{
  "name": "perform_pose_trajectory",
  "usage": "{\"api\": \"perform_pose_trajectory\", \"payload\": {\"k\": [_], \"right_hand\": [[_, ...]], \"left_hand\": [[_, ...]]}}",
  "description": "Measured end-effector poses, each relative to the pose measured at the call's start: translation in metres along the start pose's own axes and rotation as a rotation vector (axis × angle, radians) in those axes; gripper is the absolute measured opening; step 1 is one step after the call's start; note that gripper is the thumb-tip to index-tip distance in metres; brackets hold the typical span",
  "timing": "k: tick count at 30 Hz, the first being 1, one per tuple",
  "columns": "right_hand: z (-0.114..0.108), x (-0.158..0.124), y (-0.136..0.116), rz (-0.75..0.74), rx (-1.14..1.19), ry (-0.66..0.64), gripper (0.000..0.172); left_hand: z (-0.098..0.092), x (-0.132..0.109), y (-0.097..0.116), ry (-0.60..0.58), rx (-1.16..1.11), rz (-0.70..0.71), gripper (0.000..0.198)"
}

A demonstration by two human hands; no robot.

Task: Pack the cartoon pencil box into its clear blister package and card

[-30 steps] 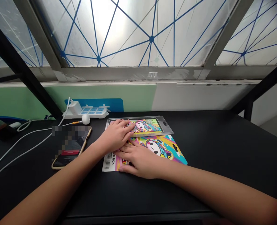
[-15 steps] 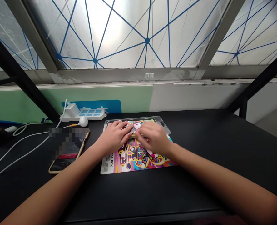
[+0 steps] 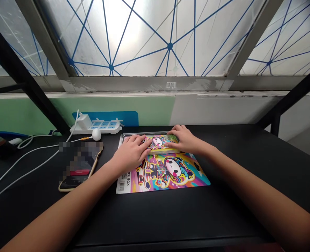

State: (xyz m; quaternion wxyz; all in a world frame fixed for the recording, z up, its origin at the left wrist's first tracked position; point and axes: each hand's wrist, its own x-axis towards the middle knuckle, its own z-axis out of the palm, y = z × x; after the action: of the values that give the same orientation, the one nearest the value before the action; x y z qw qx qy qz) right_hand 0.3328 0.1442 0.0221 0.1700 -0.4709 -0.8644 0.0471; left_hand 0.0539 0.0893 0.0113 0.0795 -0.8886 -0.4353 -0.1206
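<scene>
A colourful pencil box [image 3: 158, 142] with a cartoon figure lies in a clear plastic tray [image 3: 125, 135] on the black table. Beneath its near edge lies a bright printed card [image 3: 174, 171] marked "PENCIL BOX". My left hand [image 3: 130, 153] rests with spread fingers on the box's left part. At the box's right end is my right hand [image 3: 185, 140], fingers apart and curved over the far side, thumb on the printed top.
A phone [image 3: 83, 171] lies left of the card. Behind it are a white power strip [image 3: 105, 126], a round white plug piece [image 3: 96, 134] and white cables. Black frame bars [image 3: 36, 94] slant at both sides, and a window wall stands behind.
My right hand has moved right and away from me, from the box's middle to its right end, uncovering the cartoon print. My left hand stays on the left part. The view has shifted slightly.
</scene>
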Motion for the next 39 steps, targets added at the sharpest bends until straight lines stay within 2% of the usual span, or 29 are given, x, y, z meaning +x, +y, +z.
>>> {"api": "perform_pose_trajectory", "payload": {"k": [3, 7, 14, 17, 21, 26, 30, 34, 37, 38, 39], "right_hand": [[-0.001, 0.000, 0.003, 0.015, 0.003, -0.033, 0.064], [0.001, 0.002, 0.008, 0.015, 0.000, -0.030, 0.062], [0.001, 0.001, 0.004, 0.005, -0.027, 0.035, 0.063], [0.000, -0.002, 0.000, -0.003, -0.030, 0.070, 0.063], [0.001, -0.007, -0.002, -0.014, -0.015, 0.107, 0.060], [0.002, -0.010, -0.010, -0.017, -0.037, 0.180, 0.058], [-0.008, -0.014, -0.024, -0.086, -0.093, 0.241, 0.040], [-0.030, -0.032, -0.044, -0.152, -0.172, 0.345, 0.034], [-0.042, -0.063, -0.055, -0.208, -0.229, 0.477, 0.028], [-0.042, -0.076, -0.057, -0.214, -0.225, 0.499, 0.026], [-0.041, -0.090, -0.057, -0.206, -0.210, 0.495, 0.027]], "left_hand": [[0.001, -0.001, 0.000, 0.010, -0.003, 0.004, 0.047], [0.001, -0.001, 0.000, 0.029, -0.039, -0.013, 0.046], [-0.003, 0.000, 0.004, 0.123, -0.097, -0.131, 0.048], [-0.005, 0.000, -0.002, 0.156, -0.115, -0.207, 0.049], [-0.006, -0.001, -0.022, 0.170, -0.141, -0.259, 0.054], [-0.007, 0.000, -0.040, 0.230, -0.157, -0.185, 0.057], [-0.014, 0.000, -0.040, 0.316, -0.141, -0.088, 0.049], [-0.034, -0.005, -0.026, 0.406, -0.076, 0.032, 0.030], [-0.055, -0.022, -0.007, 0.579, 0.022, 0.121, 0.029], [-0.060, -0.030, 0.001, 0.587, 0.033, 0.130, 0.027], [-0.063, -0.039, 0.009, 0.541, 0.040, 0.136, 0.024]]}}
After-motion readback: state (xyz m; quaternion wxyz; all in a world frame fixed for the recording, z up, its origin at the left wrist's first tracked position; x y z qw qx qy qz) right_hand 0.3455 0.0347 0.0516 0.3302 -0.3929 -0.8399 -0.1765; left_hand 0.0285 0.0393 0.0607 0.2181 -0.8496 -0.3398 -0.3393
